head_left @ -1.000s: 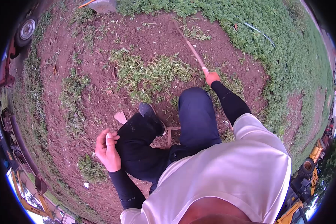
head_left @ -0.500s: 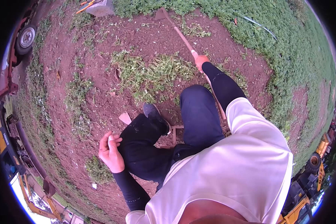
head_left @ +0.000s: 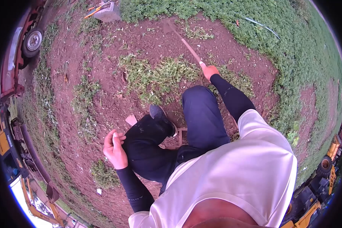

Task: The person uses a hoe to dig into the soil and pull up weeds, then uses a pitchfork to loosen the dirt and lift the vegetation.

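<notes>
Right hand (head_left: 210, 71) clamped round hoe handle (head_left: 186, 44), blade end (head_left: 167, 26) on bare red soil (head_left: 102, 68) by cut weeds (head_left: 155, 76), left hand (head_left: 114, 148) loosely curled, empty, resting against left knee (head_left: 140, 133).

A pale, short-sleeved shirt (head_left: 235, 171) sits over tight black undersleeves (head_left: 135, 190); the left one bears small lettering, too blurred to read. Trousers (head_left: 201, 114) are dark navy, and the shoe (head_left: 159, 116) is dark, possibly grey.
</notes>
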Available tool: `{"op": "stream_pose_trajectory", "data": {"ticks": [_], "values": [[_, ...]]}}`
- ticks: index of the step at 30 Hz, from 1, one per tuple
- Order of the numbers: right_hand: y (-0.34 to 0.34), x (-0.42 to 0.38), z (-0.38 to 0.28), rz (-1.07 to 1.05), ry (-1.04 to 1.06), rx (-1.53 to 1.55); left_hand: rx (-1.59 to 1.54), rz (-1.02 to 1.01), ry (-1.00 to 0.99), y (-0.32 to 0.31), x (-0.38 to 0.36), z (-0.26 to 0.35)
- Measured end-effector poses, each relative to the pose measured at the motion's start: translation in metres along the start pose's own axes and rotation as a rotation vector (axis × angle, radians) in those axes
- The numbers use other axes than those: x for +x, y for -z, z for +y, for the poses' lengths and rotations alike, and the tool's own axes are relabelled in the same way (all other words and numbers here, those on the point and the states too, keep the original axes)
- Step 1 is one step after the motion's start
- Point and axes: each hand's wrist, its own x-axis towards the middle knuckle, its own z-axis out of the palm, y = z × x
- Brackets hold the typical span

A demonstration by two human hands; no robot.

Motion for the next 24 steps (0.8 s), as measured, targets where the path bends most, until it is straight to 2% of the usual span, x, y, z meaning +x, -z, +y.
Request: {"op": "stream_pose_trajectory", "data": {"ticks": [1, 2, 6, 7, 10, 11, 12, 14, 16, 19, 20, 21, 24], "values": [[0.031, -0.008, -0.037, -0.196, -0.088, 0.027, 0.010, -0.002, -0.004, 0.001, -0.001, 0.000], [0.040, -0.007, -0.060, -0.221, -0.121, 0.075, 0.012, -0.003, -0.006, 0.002, -0.002, -0.001], [0.067, -0.003, -0.127, -0.135, 0.054, 0.023, -0.001, 0.020, 0.024, -0.002, 0.001, 0.001], [0.051, 0.009, -0.121, -0.073, 0.073, -0.043, 0.003, 0.021, 0.026, -0.002, 0.003, 0.004], [-0.005, 0.033, -0.026, -0.136, -0.111, 0.014, 0.018, 0.034, 0.060, 0.000, -0.001, 0.009], [-0.001, 0.016, -0.011, -0.173, -0.209, 0.075, 0.015, 0.028, 0.039, 0.001, 0.002, 0.007], [-0.018, 0.020, 0.024, -0.012, -0.070, -0.069, -0.002, 0.020, 0.019, -0.004, 0.003, 0.004], [0.001, 0.002, 0.025, 0.006, -0.101, -0.067, -0.028, 0.030, 0.015, -0.004, 0.004, 0.005], [0.024, -0.002, 0.021, -0.103, -0.128, 0.048, -0.002, 0.000, 0.039, -0.004, 0.007, 0.004], [0.032, -0.010, 0.007, -0.072, -0.157, 0.072, 0.005, -0.024, -0.008, -0.010, 0.004, 0.006], [0.036, -0.008, 0.011, -0.078, -0.170, 0.109, 0.003, -0.042, -0.007, -0.012, 0.003, 0.007], [0.019, 0.001, 0.034, 0.019, -0.105, 0.022, 0.000, -0.047, -0.011, -0.014, 0.005, 0.007], [0.040, -0.057, 0.067, 0.004, -0.206, 0.048, -0.014, -0.069, -0.010, -0.017, 0.004, 0.010]]}}
